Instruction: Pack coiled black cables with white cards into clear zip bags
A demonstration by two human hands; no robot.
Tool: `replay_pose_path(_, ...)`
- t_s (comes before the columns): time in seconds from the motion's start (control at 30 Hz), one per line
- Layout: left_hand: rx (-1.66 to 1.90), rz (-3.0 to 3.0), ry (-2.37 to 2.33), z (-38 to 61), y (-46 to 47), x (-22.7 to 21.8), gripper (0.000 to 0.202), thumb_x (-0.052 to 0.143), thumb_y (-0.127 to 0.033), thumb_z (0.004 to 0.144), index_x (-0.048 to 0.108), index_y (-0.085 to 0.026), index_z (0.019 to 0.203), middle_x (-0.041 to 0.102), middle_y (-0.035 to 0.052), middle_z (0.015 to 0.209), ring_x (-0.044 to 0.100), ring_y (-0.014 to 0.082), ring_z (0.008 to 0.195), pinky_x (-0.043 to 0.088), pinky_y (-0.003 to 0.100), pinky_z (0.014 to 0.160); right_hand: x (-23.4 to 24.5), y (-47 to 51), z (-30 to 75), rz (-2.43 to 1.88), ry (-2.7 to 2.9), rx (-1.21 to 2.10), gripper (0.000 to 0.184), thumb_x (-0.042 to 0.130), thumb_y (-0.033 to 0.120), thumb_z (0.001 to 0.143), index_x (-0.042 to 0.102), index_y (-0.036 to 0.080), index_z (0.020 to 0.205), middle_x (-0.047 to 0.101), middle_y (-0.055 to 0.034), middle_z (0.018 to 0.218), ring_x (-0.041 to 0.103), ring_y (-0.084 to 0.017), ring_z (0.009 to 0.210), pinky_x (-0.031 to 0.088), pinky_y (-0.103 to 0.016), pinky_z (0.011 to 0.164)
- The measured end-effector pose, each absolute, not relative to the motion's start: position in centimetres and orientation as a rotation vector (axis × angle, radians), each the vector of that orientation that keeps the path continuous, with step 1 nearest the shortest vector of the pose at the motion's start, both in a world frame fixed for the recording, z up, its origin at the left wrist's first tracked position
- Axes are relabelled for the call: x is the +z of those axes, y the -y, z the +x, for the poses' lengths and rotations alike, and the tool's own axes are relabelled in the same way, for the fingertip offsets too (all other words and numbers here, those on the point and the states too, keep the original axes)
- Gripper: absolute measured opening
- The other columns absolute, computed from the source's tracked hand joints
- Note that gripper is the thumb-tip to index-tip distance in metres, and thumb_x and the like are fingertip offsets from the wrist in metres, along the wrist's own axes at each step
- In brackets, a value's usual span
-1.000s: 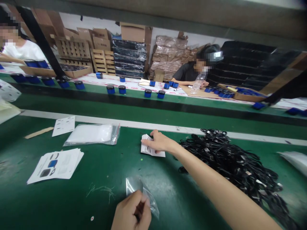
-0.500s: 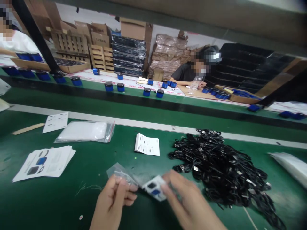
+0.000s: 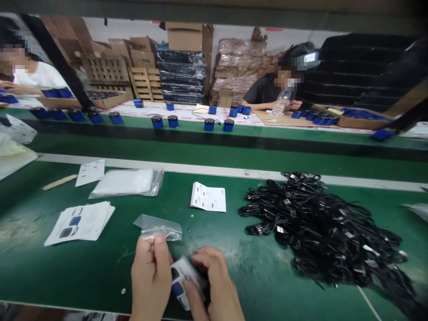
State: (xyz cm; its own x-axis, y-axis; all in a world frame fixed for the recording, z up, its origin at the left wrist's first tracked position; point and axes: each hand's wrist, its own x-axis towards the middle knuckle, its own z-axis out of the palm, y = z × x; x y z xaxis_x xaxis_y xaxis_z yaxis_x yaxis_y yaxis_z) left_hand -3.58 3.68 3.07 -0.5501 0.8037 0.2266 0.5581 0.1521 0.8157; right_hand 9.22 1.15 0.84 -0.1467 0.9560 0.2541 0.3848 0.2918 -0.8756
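From the head view: pinched a small clear bag (image 3: pixel 159 226) by its near edge with the left hand (image 3: pixel 150 277), fingers curled shut. Clasped a folded printed card (image 3: pixel 181 278) in the right hand (image 3: pixel 216 287), touching the left, low over the green surface (image 3: pixel 267 276), left of the black cable pile (image 3: pixel 321 223).

The card (image 3: pixel 182 274) is white with blue and black print; the bag (image 3: pixel 160 226) is clear; the worktop (image 3: pixel 234 249) is green; the cables (image 3: pixel 321 227) are black; left-edge leaflets (image 3: pixel 82 221) are white, printed blue.
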Motion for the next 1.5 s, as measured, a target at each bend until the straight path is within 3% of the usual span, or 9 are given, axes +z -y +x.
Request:
replay_pose_path(0.13, 1.466, 1.309, -2.206, -3.4, -4.0, 3.9, 0.034, 0.037, -0.029, 0.089, 0.037, -0.026, 0.055, 0.044, -0.0075, 0.042, 0.046, 0.0115, 0.04, 0.039, 0.023, 0.046, 0.0, -0.6, 8.4, -1.261, 1.366, 1.335, 0.074, 0.069, 0.008, 0.056, 0.044, 0.024, 0.124, 0.066, -0.0045, 0.099, 0.068, -0.02, 0.072, 0.055, -0.028, 0.064)
replay_pose_path(0.27, 1.509, 1.315, -2.171, -3.1, -4.1, 4.4, 0.037, 0.034, -0.026, 0.09, 0.036, -0.026, 0.053, 0.041, -0.008, 0.043, 0.043, 0.0102, 0.04, 0.037, 0.022, 0.046, 0.9, -1.3, 8.2, -1.326, 1.419, 1.51, 0.036, 0.07, 0.012, 0.055, 0.064, 0.018, 0.089, 0.065, 0.0016, 0.066, 0.062, -0.016, 0.054, 0.045, -0.021, 0.048)
replay_pose_path(0.37, 1.497, 1.314, -2.192, -3.0, -3.8, 3.9, 0.032, 0.037, -0.026, 0.089, 0.041, -0.025, 0.057, 0.045, -0.0077, 0.048, 0.044, 0.0102, 0.043, 0.037, 0.021, 0.045, 1.6, -1.9, 8.6, -1.365, 1.57, 1.346, 0.004, 0.064, 0.014, 0.062, 0.062, 0.016, 0.065, 0.054, 0.0041, 0.052, 0.051, -0.011, 0.047, 0.036, -0.019, 0.045)
replay_pose_path(0.53, 1.451, 1.377, -2.242, -3.4, -3.2, 2.6, 0.021, 0.043, -0.031, 0.083, 0.047, -0.025, 0.064, 0.051, -0.0047, 0.054, 0.051, 0.0134, 0.049, 0.04, 0.023, 0.047, 1.4, -2.1, 8.6, -1.303, 1.479, 1.399, 0.008, 0.059, 0.015, 0.063, 0.053, 0.018, 0.059, 0.044, 0.0067, 0.051, 0.041, -0.009, 0.046, 0.03, -0.019, 0.045)
replay_pose_path(0.67, 1.441, 1.387, -2.261, -3.1, -3.2, 2.6, 0.018, 0.043, -0.031, 0.083, 0.046, -0.025, 0.067, 0.051, -0.0041, 0.059, 0.053, 0.0138, 0.051, 0.041, 0.023, 0.048, 0.4, -2.1, 8.1, -1.143, 1.069, 1.733, 0.021, 0.066, 0.023, 0.06, 0.06, 0.017, 0.079, 0.054, 0.0051, 0.058, 0.041, -0.008, 0.047, 0.032, -0.019, 0.045)
replay_pose_path(0.77, 1.436, 1.374, -2.262, -2.5, -3.2, 3.2, 0.018, 0.042, -0.031, 0.084, 0.045, -0.025, 0.067, 0.049, -0.0051, 0.059, 0.052, 0.0131, 0.052, 0.041, 0.022, 0.052, 0.1, -2.2, 8.3, -1.142, 1.051, 1.82, 0.014, 0.067, 0.023, 0.062, 0.064, 0.015, 0.072, 0.056, 0.0029, 0.055, 0.043, -0.009, 0.047, 0.034, -0.019, 0.044)
replay_pose_path(0.9, 1.375, 1.387, -2.21, -2.4, -3.3, 3.9, 0.025, 0.042, -0.033, 0.087, 0.043, -0.025, 0.063, 0.048, -0.0078, 0.049, 0.049, 0.0115, 0.047, 0.038, 0.02, 0.05, 0.5, -2.5, 9.8, -1.239, 1.457, 1.387, 0.012, 0.058, 0.015, 0.067, 0.063, 0.014, 0.057, 0.052, 0.0025, 0.051, 0.043, -0.008, 0.044, 0.029, -0.019, 0.042)
replay_pose_path(1.07, 1.276, 1.459, -2.172, -2.6, -3.2, 3.5, 0.023, 0.047, -0.037, 0.084, 0.05, -0.025, 0.065, 0.054, -0.0088, 0.048, 0.051, 0.0106, 0.044, 0.036, 0.02, 0.05, 1.7, -2.8, 11.3, -1.04, 1.549, 0.807, 0.016, 0.056, 0.009, 0.075, 0.067, 0.017, 0.067, 0.06, 0.0009, 0.057, 0.055, -0.01, 0.048, 0.039, -0.017, 0.047)
replay_pose_path(1.5, 1.046, 2.309, -1.937, -2.1, -2.3, 1.9, 0.019, 0.043, -0.023, 0.09, 0.052, -0.025, 0.074, 0.058, -0.0063, 0.053, 0.06, 0.0114, 0.044, 0.043, 0.017, 0.043, 0.9, -2.7, 12.3, -1.263, 2.0, 0.518, 0.044, 0.041, 0.006, 0.076, 0.067, 0.019, 0.109, 0.062, -0.0069, 0.073, 0.063, -0.019, 0.06, 0.052, -0.026, 0.056)
